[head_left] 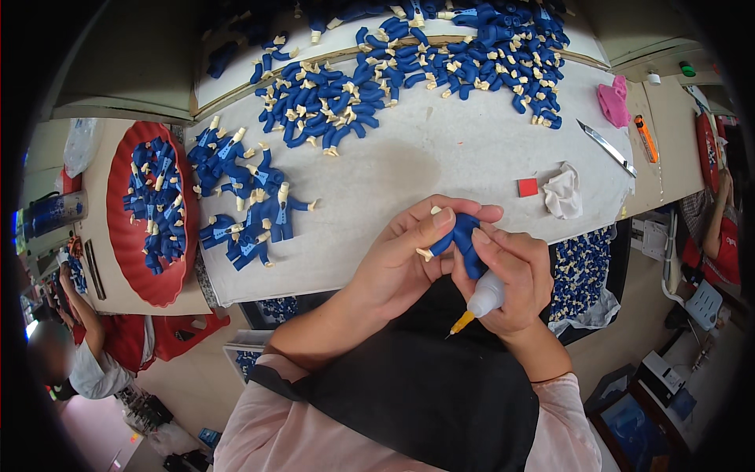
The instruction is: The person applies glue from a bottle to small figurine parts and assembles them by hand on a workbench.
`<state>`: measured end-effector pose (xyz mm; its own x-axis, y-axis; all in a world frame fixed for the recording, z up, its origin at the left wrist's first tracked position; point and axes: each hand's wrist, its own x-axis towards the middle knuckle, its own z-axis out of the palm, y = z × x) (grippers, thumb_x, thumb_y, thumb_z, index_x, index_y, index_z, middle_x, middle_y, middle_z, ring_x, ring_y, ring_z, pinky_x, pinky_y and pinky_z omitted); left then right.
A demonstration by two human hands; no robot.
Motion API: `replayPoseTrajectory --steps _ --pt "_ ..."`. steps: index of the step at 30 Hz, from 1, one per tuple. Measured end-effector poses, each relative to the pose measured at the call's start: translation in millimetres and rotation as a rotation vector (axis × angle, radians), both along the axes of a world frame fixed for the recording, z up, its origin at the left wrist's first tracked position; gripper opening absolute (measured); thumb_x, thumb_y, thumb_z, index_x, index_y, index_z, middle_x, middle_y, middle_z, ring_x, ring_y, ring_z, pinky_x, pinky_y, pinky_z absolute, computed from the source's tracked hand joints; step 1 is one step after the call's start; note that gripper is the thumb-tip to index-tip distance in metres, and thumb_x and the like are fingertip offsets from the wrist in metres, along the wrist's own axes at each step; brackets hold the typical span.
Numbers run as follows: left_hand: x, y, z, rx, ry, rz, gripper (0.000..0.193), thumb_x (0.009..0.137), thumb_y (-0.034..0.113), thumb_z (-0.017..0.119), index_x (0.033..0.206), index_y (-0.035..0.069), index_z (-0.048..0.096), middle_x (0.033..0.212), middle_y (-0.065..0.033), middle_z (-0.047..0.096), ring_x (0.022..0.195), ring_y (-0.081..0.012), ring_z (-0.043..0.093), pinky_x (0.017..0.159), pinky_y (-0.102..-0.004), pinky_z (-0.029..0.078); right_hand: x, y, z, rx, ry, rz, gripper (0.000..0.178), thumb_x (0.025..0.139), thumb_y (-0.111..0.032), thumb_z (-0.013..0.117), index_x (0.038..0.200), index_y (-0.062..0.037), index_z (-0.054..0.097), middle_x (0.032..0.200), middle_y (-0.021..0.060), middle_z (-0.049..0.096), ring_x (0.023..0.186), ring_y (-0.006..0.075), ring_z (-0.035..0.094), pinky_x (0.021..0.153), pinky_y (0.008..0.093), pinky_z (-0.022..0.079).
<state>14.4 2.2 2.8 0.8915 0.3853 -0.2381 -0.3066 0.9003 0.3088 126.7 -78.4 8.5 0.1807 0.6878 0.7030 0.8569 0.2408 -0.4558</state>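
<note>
Over the near edge of the table, both my hands meet on a small blue toy figure body (465, 241) with a cream hand at its left side. My left hand (405, 248) pinches it between thumb and fingers. The thumb and index finger of my right hand (515, 275) press on its right side. Tucked in my right palm is a white squeeze bottle (487, 294), its yellow needle tip pointing down to the left, away from the figure. My fingers hide part of the figure.
Loose blue arms (322, 102) lie heaped at the back. Assembled bodies (255, 204) lie at left beside a red scalloped tray (124, 228) of more. At right are a crumpled white cloth (563, 193), red block (527, 187), metal blade tool (605, 148), orange cutter (646, 139) and pink cloth (613, 102).
</note>
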Motion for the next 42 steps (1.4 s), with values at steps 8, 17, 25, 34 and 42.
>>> replayPoseTrajectory --steps 8,17,25,34,42 --pt "-2 3 -2 -0.004 -0.006 -0.026 0.027 0.086 0.024 0.048 0.101 0.003 0.053 0.110 -0.0162 0.051 0.097 -0.0187 0.054 0.080 -0.0290 0.046 -3 2 5 -0.007 -0.019 0.006 0.030 0.056 -0.001 0.067 0.085 0.0022 0.060 0.078 0.0128 0.056 0.057 0.0196 0.055 0.046 0.0244 0.045" --pt "-3 3 -4 -0.002 0.014 -0.036 0.029 0.086 0.026 0.045 0.102 0.002 0.052 0.109 -0.0181 0.051 0.096 -0.0212 0.054 0.077 -0.0300 0.048 -5 5 5 0.020 -0.046 -0.004 0.025 0.058 0.001 0.065 0.083 0.0031 0.060 0.078 0.0127 0.056 0.056 0.0189 0.053 0.045 0.0236 0.043" --pt "-2 5 -5 0.006 0.062 -0.083 0.033 0.087 0.030 0.043 0.103 0.002 0.049 0.110 -0.0176 0.049 0.092 -0.0204 0.056 0.069 -0.0271 0.050 -4 5 9 -0.022 -0.065 0.011 0.024 0.059 0.001 0.064 0.083 0.0034 0.060 0.079 0.0128 0.056 0.055 0.0187 0.053 0.045 0.0239 0.042" --pt "7 1 10 -0.100 0.113 0.051 0.053 0.088 0.044 0.033 0.124 0.005 0.033 0.120 -0.0195 0.043 0.096 -0.0204 0.054 0.078 -0.0302 0.046 0 8 5 -0.014 0.051 -0.057 0.032 0.055 -0.001 0.068 0.085 -0.0008 0.058 0.080 0.0112 0.055 0.060 0.0198 0.055 0.047 0.0255 0.043" --pt "0 -6 3 0.519 0.176 0.319 0.065 0.084 0.042 0.045 0.132 0.009 0.016 0.125 -0.0191 0.038 0.111 -0.0228 0.043 0.094 -0.0361 0.031 4 7 11 -0.132 0.053 -0.081 0.041 0.053 0.004 0.073 0.090 -0.0021 0.056 0.082 0.0117 0.052 0.068 0.0202 0.056 0.056 0.0255 0.047"
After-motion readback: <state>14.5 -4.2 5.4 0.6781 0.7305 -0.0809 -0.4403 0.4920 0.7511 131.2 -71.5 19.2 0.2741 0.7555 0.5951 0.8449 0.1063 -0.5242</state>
